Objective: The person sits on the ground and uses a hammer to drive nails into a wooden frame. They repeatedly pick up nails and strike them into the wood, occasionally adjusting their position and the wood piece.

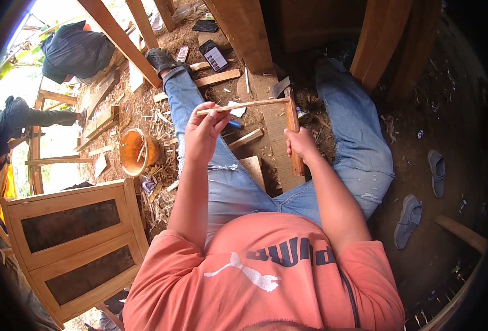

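My left hand point(201, 135) pinches one end of a thin strip of wood point(249, 104), held level above my left leg. The strip's far end meets the upper handle of a hatchet point(294, 118) with a dark metal head. My right hand point(302, 145) is wrapped round the hatchet's wooden handle, its head pointing away from me. Beneath the hatchet, a flat wooden board point(280, 143) lies between my legs. A small blue object point(234, 124) is beside my left hand, partly hidden.
Wood shavings and offcuts litter the ground around a yellowish bucket point(139, 151). A phone point(213, 55) lies beyond my left foot. At left stands a panelled wooden frame point(78, 243); posts point(244, 38) rise ahead. Grey shoes point(408, 222) lie right. Two other people point(78, 52) are at far left.
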Tool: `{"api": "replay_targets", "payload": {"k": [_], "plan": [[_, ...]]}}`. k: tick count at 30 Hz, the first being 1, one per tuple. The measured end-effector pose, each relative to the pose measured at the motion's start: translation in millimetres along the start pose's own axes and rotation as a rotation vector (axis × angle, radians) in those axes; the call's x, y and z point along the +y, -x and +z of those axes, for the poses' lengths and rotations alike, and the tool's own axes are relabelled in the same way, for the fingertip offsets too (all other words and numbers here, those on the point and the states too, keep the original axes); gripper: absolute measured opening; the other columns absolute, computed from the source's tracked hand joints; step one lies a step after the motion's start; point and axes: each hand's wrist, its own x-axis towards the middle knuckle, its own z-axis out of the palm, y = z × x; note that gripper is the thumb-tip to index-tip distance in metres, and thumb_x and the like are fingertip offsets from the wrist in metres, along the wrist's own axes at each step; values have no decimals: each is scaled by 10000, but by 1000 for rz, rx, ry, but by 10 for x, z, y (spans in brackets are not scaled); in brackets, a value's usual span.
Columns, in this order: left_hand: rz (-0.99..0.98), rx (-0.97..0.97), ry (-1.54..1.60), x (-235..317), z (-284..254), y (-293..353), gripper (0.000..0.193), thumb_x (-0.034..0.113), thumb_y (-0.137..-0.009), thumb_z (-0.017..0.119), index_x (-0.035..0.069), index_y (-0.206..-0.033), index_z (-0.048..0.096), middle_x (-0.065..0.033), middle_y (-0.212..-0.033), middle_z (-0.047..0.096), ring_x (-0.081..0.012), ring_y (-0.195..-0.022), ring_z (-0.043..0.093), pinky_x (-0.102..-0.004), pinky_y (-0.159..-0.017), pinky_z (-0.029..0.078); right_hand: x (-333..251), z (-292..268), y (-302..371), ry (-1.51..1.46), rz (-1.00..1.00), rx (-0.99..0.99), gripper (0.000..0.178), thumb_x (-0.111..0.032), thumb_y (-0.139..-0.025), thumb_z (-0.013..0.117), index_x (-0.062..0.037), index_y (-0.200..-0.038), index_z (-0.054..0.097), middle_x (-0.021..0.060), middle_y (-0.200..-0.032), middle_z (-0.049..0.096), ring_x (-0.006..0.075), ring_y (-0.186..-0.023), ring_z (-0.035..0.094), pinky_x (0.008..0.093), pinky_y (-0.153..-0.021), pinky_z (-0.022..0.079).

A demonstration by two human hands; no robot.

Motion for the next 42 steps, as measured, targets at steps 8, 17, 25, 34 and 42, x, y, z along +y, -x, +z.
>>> {"api": "replay_targets", "payload": {"k": [8, 17, 25, 34, 42], "plan": [[-35, 11, 104, 13, 21, -13, 198, 86, -1137, 612, 28, -1325, 636, -205, -1187, 781, -306, -1094, 800, -411, -966, 682, -6, -6, 8, -5, 9, -2, 231, -253, -1101, 658, -54, -1057, 548, 33, -720, 607, 157, -522, 588, 364, -493, 523], [-35, 161, 11, -75, -88, -67, 232, 124, -1126, 664, 8, -1324, 634, -163, -1150, 773, -268, -1053, 809, -372, -891, 696, -122, 17, 127, -53, -78, 4, 303, -320, -1100, 700, -49, -1069, 570, 45, -743, 631, 141, -521, 589, 341, -483, 514], [-40, 240, -208, -259, -175, -102, 226, 159, -1121, 692, -7, -1270, 654, -123, -1139, 750, -198, -971, 797, -335, -839, 696, -353, 30, 379, -118, -296, -20, 339, -337, -1090, 740, -20, -1088, 619, 65, -795, 674, 140, -524, 598, 320, -493, 516], [379, 249, -1154, -395, 395, -387, 215, 174, -1052, 780, 2, -1055, 650, -138, -912, 809, -234, -813, 813, -351, -715, 624, -188, -67, 272, 343, -390, 179, 458, -410, -1042, 745, 43, -1098, 700, 241, -914, 772, 410, -819, 763, 495, -757, 590], [469, 84, -1458, -680, 759, -848, 265, 209, -1010, 779, 26, -976, 590, -207, -879, 751, -443, -850, 749, -533, -724, 584, -223, 92, 335, 509, -358, 198, 459, -416, -1042, 714, 16, -1196, 699, 314, -1059, 769, 507, -1064, 737, 545, -917, 573]]}}
